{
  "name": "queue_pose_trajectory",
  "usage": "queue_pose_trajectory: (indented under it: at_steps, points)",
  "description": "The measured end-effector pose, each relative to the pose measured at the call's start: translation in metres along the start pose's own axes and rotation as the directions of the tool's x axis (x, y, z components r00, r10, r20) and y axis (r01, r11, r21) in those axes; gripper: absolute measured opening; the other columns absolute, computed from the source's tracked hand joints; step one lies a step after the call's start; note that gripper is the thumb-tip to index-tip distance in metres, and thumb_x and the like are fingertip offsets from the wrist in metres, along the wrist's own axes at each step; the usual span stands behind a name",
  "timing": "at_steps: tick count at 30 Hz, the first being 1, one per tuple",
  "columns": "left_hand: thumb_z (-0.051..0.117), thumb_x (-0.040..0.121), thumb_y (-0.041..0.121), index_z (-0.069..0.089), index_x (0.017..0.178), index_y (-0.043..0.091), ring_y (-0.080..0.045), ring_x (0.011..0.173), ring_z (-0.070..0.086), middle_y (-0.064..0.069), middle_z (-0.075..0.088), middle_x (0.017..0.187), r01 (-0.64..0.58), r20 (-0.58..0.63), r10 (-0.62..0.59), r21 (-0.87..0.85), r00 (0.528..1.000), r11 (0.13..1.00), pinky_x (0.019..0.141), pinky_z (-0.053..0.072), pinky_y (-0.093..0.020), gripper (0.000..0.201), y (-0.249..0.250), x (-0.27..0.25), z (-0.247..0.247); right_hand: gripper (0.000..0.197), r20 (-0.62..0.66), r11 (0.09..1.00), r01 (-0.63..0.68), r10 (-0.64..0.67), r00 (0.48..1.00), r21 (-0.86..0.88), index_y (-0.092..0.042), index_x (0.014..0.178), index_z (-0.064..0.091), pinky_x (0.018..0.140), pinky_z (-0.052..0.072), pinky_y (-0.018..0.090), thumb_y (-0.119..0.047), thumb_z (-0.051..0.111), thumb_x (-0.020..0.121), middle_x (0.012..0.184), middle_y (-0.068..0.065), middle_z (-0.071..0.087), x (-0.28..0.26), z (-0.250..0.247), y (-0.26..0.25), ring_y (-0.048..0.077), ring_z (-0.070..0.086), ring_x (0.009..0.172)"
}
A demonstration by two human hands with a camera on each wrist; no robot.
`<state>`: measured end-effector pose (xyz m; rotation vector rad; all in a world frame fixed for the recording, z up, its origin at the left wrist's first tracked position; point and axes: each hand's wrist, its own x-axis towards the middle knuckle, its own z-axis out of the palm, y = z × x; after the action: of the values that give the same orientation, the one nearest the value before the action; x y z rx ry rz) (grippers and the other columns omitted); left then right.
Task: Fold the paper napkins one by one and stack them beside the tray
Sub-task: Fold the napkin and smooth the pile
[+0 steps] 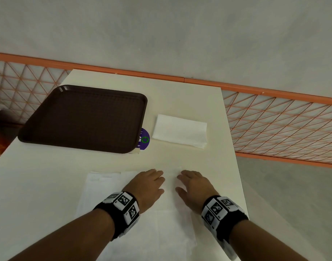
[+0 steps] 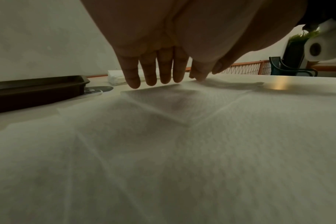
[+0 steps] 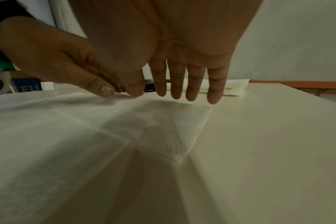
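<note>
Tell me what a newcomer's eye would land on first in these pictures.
First, the two hands: the left hand and right hand hover side by side, fingers straight, low over an unfolded napkin at the near edge of the cream table. Next, the dark brown tray at the far left stands out against the pale top. To its right lies a folded napkin, apart from the tray.

Bare table (image 1: 180, 87) lies beyond tray (image 1: 82, 117) and folded napkin (image 1: 180, 131).
</note>
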<state>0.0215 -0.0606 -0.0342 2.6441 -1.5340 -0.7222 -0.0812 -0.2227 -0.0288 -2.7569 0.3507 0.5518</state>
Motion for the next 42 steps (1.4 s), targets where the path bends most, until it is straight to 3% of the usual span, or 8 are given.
queue_pose_trajectory:
  at_steps: [5,8,16,21,25,31,39,42]
  points:
    - [-0.001,0.095,0.052,-0.006,0.152,0.017,-0.019,0.147,-0.012,0.0,-0.017,0.159,0.018,0.115,-0.032,0.118,0.993,0.993,0.118,-0.002,-0.041,0.067,0.005,0.003,0.022,0.063,0.148,0.998,-0.007,0.017,0.989,-0.068,-0.02,0.154,-0.004,0.119,-0.001,0.049,-0.047,0.016,0.101,0.16,-0.005,-0.015,-0.002,0.023,-0.006,0.019,-0.01,0.149]
    - [-0.024,0.066,0.054,-0.014,0.151,0.018,-0.019,0.146,-0.018,0.005,-0.033,0.149,0.003,0.166,-0.027,0.142,0.986,0.99,0.117,-0.006,-0.042,0.092,-0.001,0.0,0.032,0.082,0.145,0.988,0.027,-0.005,0.989,-0.149,-0.021,0.152,-0.013,0.115,-0.009,0.051,-0.057,-0.015,0.077,0.149,-0.007,-0.032,-0.009,0.039,0.007,0.021,-0.019,0.147]
    - [0.012,0.103,0.043,-0.013,0.151,0.014,-0.018,0.146,-0.017,-0.001,-0.023,0.157,0.052,0.145,-0.07,0.127,0.987,0.991,0.118,-0.006,-0.041,0.061,0.006,-0.001,0.015,0.084,0.08,0.993,-0.028,0.038,0.996,-0.119,-0.016,0.148,-0.021,0.11,-0.016,0.049,-0.055,-0.021,0.073,0.146,-0.003,-0.036,-0.013,0.042,0.004,0.016,-0.033,0.133]
    - [0.014,0.103,0.04,-0.011,0.151,0.016,-0.018,0.146,-0.016,0.0,-0.022,0.158,0.05,0.157,-0.071,0.134,0.985,0.99,0.119,-0.002,-0.044,0.059,0.009,0.0,0.026,0.084,0.127,0.989,0.061,-0.044,0.991,-0.133,-0.02,0.153,-0.01,0.116,-0.006,0.051,-0.051,-0.017,0.074,0.157,-0.005,-0.024,-0.008,0.042,0.003,0.02,-0.017,0.147]
    - [0.032,0.102,0.038,0.008,0.152,0.016,-0.023,0.146,0.011,-0.002,0.006,0.16,0.08,0.099,-0.091,0.108,0.991,0.991,0.117,0.016,-0.042,0.06,0.001,0.002,0.012,0.064,0.085,0.993,-0.014,0.025,0.996,-0.119,-0.019,0.153,0.012,0.117,0.017,0.047,-0.047,0.03,0.098,0.16,-0.003,0.008,-0.013,0.018,0.019,0.022,0.011,0.146]
    - [0.062,0.085,0.042,0.041,0.134,0.022,-0.024,0.122,0.041,-0.002,0.042,0.131,0.183,0.13,-0.191,0.073,0.973,0.98,0.101,0.036,-0.041,0.057,0.007,0.024,-0.017,0.066,0.146,0.99,-0.051,0.07,0.987,-0.128,-0.022,0.134,0.038,0.099,0.038,0.043,-0.05,0.066,0.081,0.13,0.001,0.047,0.011,-0.014,0.011,0.026,0.042,0.119]
    - [0.071,0.078,0.036,0.046,0.126,0.022,-0.024,0.12,0.041,-0.002,0.042,0.127,0.282,0.162,-0.291,0.074,0.943,0.956,0.101,0.036,-0.041,0.056,0.013,0.035,-0.018,0.066,0.214,0.987,-0.147,0.156,0.964,-0.059,-0.022,0.136,0.048,0.102,0.039,0.037,-0.041,0.074,0.078,0.133,0.002,0.049,0.021,-0.021,0.005,0.025,0.044,0.125]
    - [0.072,0.079,0.034,0.044,0.129,0.024,-0.024,0.121,0.041,-0.002,0.041,0.129,0.274,0.138,-0.281,0.066,0.95,0.959,0.1,0.035,-0.042,0.059,0.014,0.035,-0.016,0.04,0.148,0.979,-0.141,0.12,0.982,0.144,-0.019,0.121,0.058,0.089,0.042,0.025,-0.03,0.066,0.084,0.125,0.002,0.057,0.013,-0.023,0.007,0.021,0.053,0.117]
